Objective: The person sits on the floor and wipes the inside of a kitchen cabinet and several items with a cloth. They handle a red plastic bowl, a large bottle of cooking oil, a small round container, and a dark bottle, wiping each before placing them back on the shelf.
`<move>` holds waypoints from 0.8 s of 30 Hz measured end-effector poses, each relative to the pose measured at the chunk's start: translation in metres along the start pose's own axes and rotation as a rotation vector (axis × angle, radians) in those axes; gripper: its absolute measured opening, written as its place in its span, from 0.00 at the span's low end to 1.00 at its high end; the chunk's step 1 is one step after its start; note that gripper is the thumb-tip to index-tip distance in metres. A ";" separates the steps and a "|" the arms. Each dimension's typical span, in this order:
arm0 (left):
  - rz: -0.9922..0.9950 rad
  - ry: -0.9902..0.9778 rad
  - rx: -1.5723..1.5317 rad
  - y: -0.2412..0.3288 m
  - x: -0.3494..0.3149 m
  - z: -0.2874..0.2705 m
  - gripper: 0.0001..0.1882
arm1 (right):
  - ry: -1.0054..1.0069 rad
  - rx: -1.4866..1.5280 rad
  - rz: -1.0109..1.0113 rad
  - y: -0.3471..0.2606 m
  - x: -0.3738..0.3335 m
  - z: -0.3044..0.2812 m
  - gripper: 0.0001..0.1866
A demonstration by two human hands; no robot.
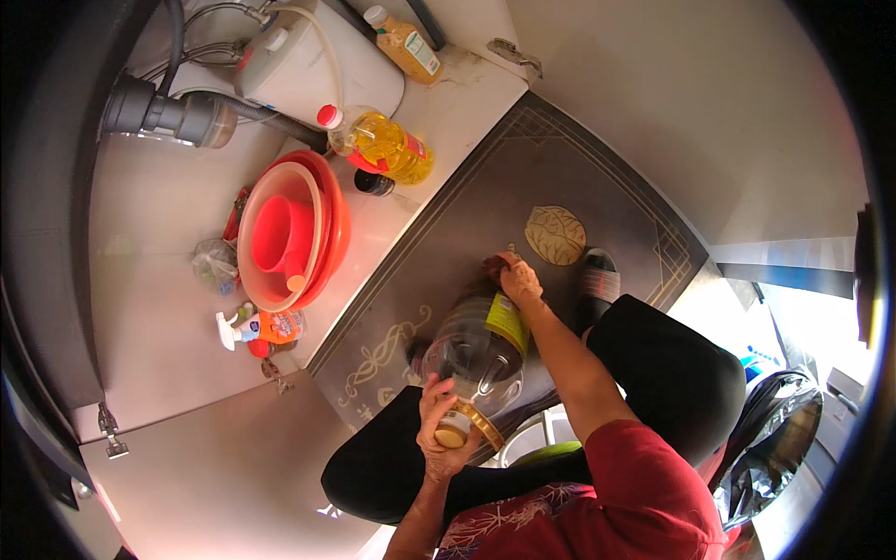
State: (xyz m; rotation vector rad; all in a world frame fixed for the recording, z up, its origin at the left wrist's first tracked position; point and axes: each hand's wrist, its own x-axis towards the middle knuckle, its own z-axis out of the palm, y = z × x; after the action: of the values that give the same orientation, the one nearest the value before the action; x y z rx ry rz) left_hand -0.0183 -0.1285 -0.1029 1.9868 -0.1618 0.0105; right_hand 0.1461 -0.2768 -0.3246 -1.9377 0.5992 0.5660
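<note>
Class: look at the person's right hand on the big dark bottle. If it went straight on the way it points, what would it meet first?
Probably the leaf-shaped motif on the dark floor mat, just beyond the right hand gripping the bottle; depth is uncertain.

Red nested basins point(289, 233), yellow oil bottle point(387, 145), dark gold-patterned floor mat point(560, 177), red floral shirt point(635, 495)

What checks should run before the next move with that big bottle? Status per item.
1. Left hand on the neck end of the large clear bottle: ok, fingers wrapped near the yellow cap.
2. Right hand on the bottle's far end: ok, in contact.
3. Cap sealed: cannot tell, thread hidden by fingers.
4. Bottle attitude: not ok if upright is needed; it lies tilted, mouth toward the person.
5. Contents level: dark liquid visible, amount cannot tell.
6. Dark mat beside the right hand: ok, only a sandalled foot there.
</note>
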 end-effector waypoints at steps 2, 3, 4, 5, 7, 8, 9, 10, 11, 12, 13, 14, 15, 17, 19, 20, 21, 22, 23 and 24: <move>0.022 -0.045 0.004 0.001 -0.001 0.000 0.30 | -0.043 -0.012 -0.072 0.004 0.006 -0.002 0.19; -0.014 -0.042 -0.028 0.002 -0.004 0.001 0.28 | -0.070 -0.029 -0.159 0.000 0.008 -0.002 0.18; -0.010 -0.070 -0.027 0.002 -0.006 0.000 0.27 | -0.096 -0.046 -0.244 -0.003 0.009 -0.002 0.17; -0.004 -0.100 -0.028 0.002 -0.008 0.000 0.27 | -0.227 -0.137 -0.426 -0.014 0.005 -0.001 0.17; -0.023 -0.149 0.004 -0.003 -0.017 -0.003 0.24 | -0.595 -0.181 -0.626 -0.071 -0.039 -0.011 0.17; 0.015 -0.205 0.070 0.000 -0.020 -0.003 0.23 | -0.868 -0.185 -0.617 -0.091 -0.060 -0.008 0.17; 0.051 -0.255 0.137 0.003 -0.023 -0.003 0.22 | -1.077 -0.203 -0.752 -0.111 -0.087 -0.007 0.17; 0.089 -0.306 0.205 0.004 -0.026 -0.002 0.22 | -1.257 -0.186 -0.880 -0.116 -0.110 0.005 0.16; 0.091 -0.305 0.217 0.001 -0.034 0.000 0.21 | -1.423 -0.239 -1.031 -0.128 -0.134 0.004 0.15; 0.062 -0.273 0.173 -0.002 -0.043 0.002 0.21 | -1.463 -0.416 -1.107 -0.134 -0.157 0.003 0.15; 0.023 -0.270 0.119 -0.006 -0.047 0.005 0.21 | -1.394 -0.518 -1.136 -0.137 -0.163 -0.009 0.16; -0.007 -0.247 0.074 -0.009 -0.051 0.006 0.21 | -1.325 -0.637 -1.180 -0.138 -0.166 -0.015 0.16; 0.002 -0.253 0.110 -0.011 -0.052 0.004 0.21 | -1.283 -0.603 -1.058 -0.138 -0.159 -0.017 0.16; 0.044 -0.253 0.144 -0.009 -0.050 0.003 0.22 | -1.165 -0.542 -0.876 -0.125 -0.128 -0.004 0.16; 0.065 -0.247 0.153 -0.010 -0.049 0.001 0.22 | -0.975 -0.574 -0.714 -0.103 -0.088 0.010 0.16; 0.065 -0.240 0.147 -0.012 -0.051 0.000 0.22 | -0.857 -0.629 -0.616 -0.097 -0.070 0.005 0.16; 0.067 -0.236 0.139 -0.013 -0.052 -0.001 0.21 | -0.762 -0.602 -0.539 -0.092 -0.054 0.000 0.16; 0.055 -0.224 0.130 -0.013 -0.051 -0.003 0.22 | -0.669 -0.574 -0.457 -0.082 -0.042 -0.003 0.16; 0.046 -0.208 0.122 -0.014 -0.048 -0.004 0.22 | -0.487 -0.518 -0.410 -0.067 -0.034 -0.001 0.17; 0.039 -0.195 0.113 -0.014 -0.044 -0.006 0.22 | -0.304 -0.460 -0.361 -0.050 -0.024 0.003 0.18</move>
State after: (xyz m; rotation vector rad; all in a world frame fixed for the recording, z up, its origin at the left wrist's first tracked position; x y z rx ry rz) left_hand -0.0601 -0.1126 -0.1166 2.0958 -0.3317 -0.1523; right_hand 0.1584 -0.2513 -0.2771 -2.2547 -0.0880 0.7924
